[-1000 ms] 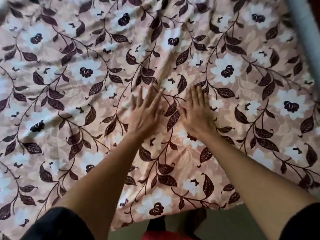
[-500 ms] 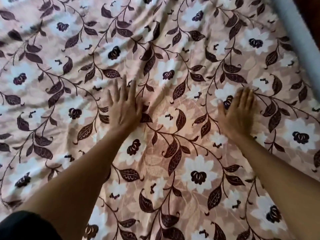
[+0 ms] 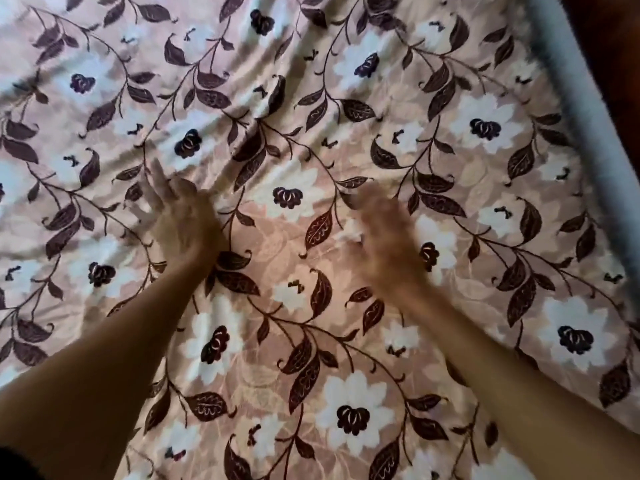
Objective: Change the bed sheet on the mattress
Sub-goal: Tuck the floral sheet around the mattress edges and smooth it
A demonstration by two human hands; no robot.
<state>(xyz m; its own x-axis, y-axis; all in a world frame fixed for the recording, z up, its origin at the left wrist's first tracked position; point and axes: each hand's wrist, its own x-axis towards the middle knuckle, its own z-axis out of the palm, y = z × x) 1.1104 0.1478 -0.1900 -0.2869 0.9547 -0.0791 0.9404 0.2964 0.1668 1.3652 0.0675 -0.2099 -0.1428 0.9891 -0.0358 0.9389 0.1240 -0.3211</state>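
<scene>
Smoothing step: left hand (image 3: pixel 180 216) and right hand (image 3: pixel 384 233), both spread flat and holding nothing, press the sheet (image 3: pixel 311 341); creases towards eleven o'clock want sweeping next.

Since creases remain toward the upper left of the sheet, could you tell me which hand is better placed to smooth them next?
Probably the left hand: it lies beside those folds in the sheet, while the blurred right hand sits farther right.
</scene>
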